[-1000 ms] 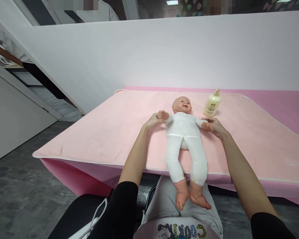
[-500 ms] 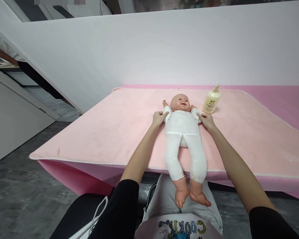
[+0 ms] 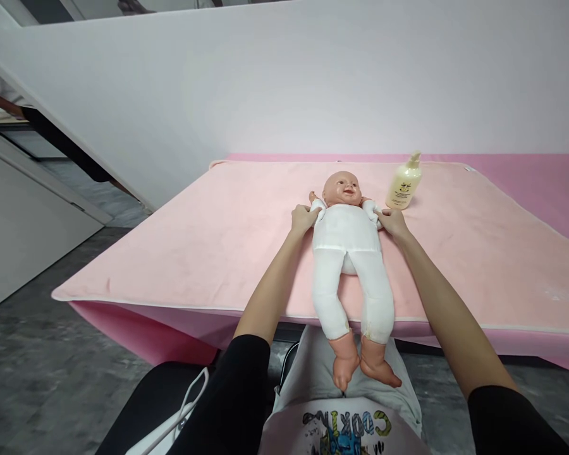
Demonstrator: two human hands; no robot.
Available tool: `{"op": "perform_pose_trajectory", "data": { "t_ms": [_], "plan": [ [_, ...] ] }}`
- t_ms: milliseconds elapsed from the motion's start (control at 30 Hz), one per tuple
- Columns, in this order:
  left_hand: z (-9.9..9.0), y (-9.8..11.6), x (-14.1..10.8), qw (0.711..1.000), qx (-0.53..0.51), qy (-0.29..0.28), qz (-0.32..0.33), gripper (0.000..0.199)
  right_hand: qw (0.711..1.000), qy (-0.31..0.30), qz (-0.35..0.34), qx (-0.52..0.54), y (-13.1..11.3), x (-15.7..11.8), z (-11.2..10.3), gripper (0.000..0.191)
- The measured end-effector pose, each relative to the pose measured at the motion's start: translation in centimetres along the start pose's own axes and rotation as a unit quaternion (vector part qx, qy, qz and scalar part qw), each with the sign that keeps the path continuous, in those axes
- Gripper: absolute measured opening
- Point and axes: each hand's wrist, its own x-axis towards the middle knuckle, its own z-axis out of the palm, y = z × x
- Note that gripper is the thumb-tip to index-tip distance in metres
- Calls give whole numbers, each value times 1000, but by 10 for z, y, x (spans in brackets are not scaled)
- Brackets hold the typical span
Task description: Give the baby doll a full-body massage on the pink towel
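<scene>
A baby doll (image 3: pixel 346 237) with a white cloth body lies on its back on a pink blanket (image 3: pixel 208 246). Its head points away from me, and its bare feet hang over the table's near edge above my lap. My left hand (image 3: pixel 304 218) is closed around the doll's arm on the left side of the view. On the opposite side, my right hand (image 3: pixel 392 222) grips the other arm. Both of the doll's arms are bent up beside its head, its small hands showing past my fingers. Just beyond my right hand stands a pale yellow pump bottle (image 3: pixel 403 184).
A white wall panel (image 3: pixel 284 82) rises behind the table. Pink cloth (image 3: pixel 526 189) shows beneath the blanket at the right. Down at the left are a black chair seat (image 3: pixel 137 404) and a white cable (image 3: pixel 189 404). Grey floor (image 3: pixel 23 354) lies beyond.
The view has tilted slightly downward. Both hands keep their hold on the doll's arms, and the doll and bottle show no clear movement on the blanket.
</scene>
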Motion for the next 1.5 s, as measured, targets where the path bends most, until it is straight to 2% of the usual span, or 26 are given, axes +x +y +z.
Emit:
{"op": "perform_pose_trajectory", "data": {
  "t_ms": [100, 333, 700, 833, 967, 1100, 1233, 1367, 1500],
  "plan": [
    [1, -1, 1, 1000, 5, 5, 2, 40, 999, 24, 41, -12, -7, -2, 2, 30],
    [1, 0, -1, 1000, 14, 9, 7, 41, 998, 40, 51, -29, -20, -9, 3, 32],
    [0, -3, -3, 999, -37, 22, 0, 38, 998, 47, 37, 16, -10, -9, 0, 29],
    [3, -10, -1, 993, -120, 18, -13, 33, 998, 52, 16, 27, -7, -12, -2, 31],
    [1, -12, 0, 952, -300, -32, -45, 25, 993, 58, 1, 108, -8, -15, -2, 29],
    [-8, -7, -2, 905, -414, -70, -61, 33, 963, 44, 20, 264, -15, -16, -6, 24],
    [-21, -2, -5, 893, -438, -103, -23, 45, 949, 15, 15, 315, -22, -18, -13, 25],
    [-30, -5, -5, 896, -416, -149, 33, 47, 963, -13, -30, 266, -21, -17, -21, 24],
    [-39, -12, -3, 897, -387, -211, 44, 43, 969, -38, -48, 238, -17, -17, -26, 21]
  ]
}}
